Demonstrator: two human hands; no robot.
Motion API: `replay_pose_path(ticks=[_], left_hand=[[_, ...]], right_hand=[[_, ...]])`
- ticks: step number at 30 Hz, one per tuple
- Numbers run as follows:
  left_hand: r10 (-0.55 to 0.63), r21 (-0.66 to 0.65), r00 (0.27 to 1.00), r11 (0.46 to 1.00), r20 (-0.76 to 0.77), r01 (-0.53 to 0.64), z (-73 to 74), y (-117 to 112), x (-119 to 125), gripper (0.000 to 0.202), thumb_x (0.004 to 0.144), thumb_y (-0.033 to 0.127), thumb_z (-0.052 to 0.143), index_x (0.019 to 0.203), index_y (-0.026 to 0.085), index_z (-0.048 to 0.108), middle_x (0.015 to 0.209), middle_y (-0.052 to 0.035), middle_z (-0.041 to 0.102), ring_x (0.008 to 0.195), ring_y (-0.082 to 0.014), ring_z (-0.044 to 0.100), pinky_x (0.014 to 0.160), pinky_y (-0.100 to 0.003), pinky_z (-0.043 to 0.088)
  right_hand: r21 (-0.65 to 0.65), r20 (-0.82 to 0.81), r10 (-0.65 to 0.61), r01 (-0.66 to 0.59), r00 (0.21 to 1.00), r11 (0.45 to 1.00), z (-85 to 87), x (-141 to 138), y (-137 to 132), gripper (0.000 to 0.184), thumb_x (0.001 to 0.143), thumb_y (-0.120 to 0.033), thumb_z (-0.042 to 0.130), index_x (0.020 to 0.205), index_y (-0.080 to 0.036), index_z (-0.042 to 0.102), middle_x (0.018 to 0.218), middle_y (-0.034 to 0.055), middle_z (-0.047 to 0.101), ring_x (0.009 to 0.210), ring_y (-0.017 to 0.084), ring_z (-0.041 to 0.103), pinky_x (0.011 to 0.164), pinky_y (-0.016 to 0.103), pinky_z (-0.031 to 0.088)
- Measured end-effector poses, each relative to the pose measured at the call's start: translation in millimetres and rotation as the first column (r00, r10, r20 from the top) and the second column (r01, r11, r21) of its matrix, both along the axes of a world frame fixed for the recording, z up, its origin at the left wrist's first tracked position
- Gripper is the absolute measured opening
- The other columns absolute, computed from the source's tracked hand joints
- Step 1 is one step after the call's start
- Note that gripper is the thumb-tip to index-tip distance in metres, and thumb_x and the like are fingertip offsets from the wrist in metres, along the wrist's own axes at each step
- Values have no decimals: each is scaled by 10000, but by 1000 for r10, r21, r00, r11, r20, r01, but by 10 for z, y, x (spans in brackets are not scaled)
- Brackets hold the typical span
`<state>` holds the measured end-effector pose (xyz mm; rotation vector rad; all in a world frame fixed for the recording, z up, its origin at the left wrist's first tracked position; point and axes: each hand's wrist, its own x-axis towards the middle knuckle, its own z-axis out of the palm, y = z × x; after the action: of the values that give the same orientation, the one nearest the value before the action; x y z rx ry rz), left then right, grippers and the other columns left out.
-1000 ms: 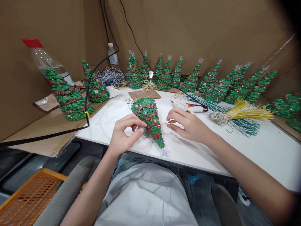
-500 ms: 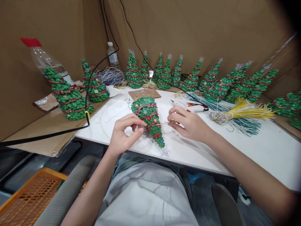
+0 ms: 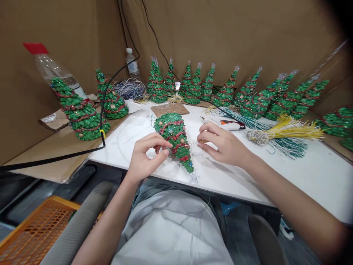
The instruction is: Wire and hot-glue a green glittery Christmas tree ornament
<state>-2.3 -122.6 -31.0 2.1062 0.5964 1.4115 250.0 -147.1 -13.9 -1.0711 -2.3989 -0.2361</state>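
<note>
A small green Christmas tree (image 3: 172, 130) with red garland and bead ornaments lies on the white table, its clear star (image 3: 193, 177) pointing toward me. On its left side is my left hand (image 3: 150, 154), thumb and forefinger curled nearly together at the branches; what they pinch is too small to make out. To the right of the tree, the fingertips of my right hand (image 3: 220, 145) are closed on a small gold-brown piece (image 3: 203, 141). A thin, silvery, wire-like shaft (image 3: 190, 144) runs from that piece across the tree toward my left fingers.
Finished-looking trees (image 3: 194, 86) stand along the back. White-handled cutters (image 3: 231, 126) and bundles of yellow (image 3: 286, 130) and green wire (image 3: 292, 147) lie right. A black cable (image 3: 103, 110) crosses at left, near a large red-capped bottle (image 3: 52, 66). An orange crate (image 3: 35, 228) sits below.
My right hand has shifted very slightly right with the gold-brown piece. My left hand and the tree have hardly moved.
</note>
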Motion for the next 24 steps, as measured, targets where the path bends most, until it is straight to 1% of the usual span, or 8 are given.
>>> replay_pose_path(ticks=[4, 6, 8, 10, 14, 16, 19, 24], left_hand=[[3, -7, 1000, 1000, 2, -3, -3, 0, 1, 87, 751, 190, 622, 780, 169, 701, 697, -45, 625, 643, -136, 540, 544, -264, 407], [8, -7, 1000, 1000, -2, -8, -8, 1, -1, 88, 751, 196, 622, 780, 170, 702, 697, -46, 625, 644, -136, 540, 546, -265, 409], [8, -4, 1000, 1000, -7, -8, -14, 3, -4, 88, 752, 196, 624, 783, 170, 701, 699, -45, 626, 643, -136, 539, 546, -265, 408], [5, -1, 1000, 1000, -9, -5, -17, 4, -5, 88, 754, 193, 622, 787, 171, 701, 701, -44, 626, 645, -135, 539, 548, -265, 407], [0, -1, 1000, 1000, -6, 0, -15, 3, -5, 90, 756, 184, 620, 792, 169, 701, 703, -44, 624, 649, -136, 538, 554, -267, 406], [5, -5, 1000, 1000, -9, -5, -12, 1, -3, 91, 756, 189, 619, 790, 170, 702, 703, -45, 624, 648, -136, 537, 554, -268, 406], [9, -14, 1000, 1000, -10, -9, -7, -1, -1, 92, 754, 199, 620, 783, 169, 701, 704, -47, 625, 647, -138, 537, 552, -267, 408], [6, -13, 1000, 1000, -5, -6, -13, 5, -1, 91, 750, 207, 624, 777, 170, 702, 702, -47, 625, 643, -137, 539, 548, -265, 409]], right_hand=[[-16, 15, -49, 49, 999, 999, -14, -3, -7, 45, 882, -210, 488, 869, -198, 529, 1016, 64, 540, 652, 120, 514, 545, 259, 376], [-8, 21, -73, 73, 997, 997, -17, -6, -14, 55, 882, -230, 495, 882, -199, 540, 1005, 60, 538, 649, 120, 514, 537, 258, 372], [-1, 20, -75, 75, 997, 997, -13, -8, -19, 106, 883, -278, 506, 933, -200, 558, 1008, 66, 533, 704, 138, 540, 562, 262, 386], [0, 23, -55, 55, 998, 998, -5, -9, -20, 160, 901, -308, 480, 974, -198, 570, 1011, 76, 529, 754, 152, 554, 600, 270, 402], [-4, 28, -23, 23, 999, 1000, 10, -11, -11, 192, 932, -259, 406, 918, -190, 585, 997, 83, 530, 719, 144, 538, 644, 288, 413], [2, 19, -15, 15, 1000, 1000, 9, -11, -4, 171, 925, -239, 415, 892, -188, 574, 998, 84, 531, 707, 144, 535, 644, 292, 417], [-2, 3, 0, 0, 1000, 1000, -3, -7, 5, 106, 907, -227, 444, 903, -193, 544, 1015, 84, 530, 735, 154, 548, 635, 291, 423], [-39, 10, -27, 27, 1000, 999, -18, -6, 2, 39, 883, -207, 475, 914, -203, 498, 1017, 76, 532, 746, 160, 547, 612, 286, 430]])
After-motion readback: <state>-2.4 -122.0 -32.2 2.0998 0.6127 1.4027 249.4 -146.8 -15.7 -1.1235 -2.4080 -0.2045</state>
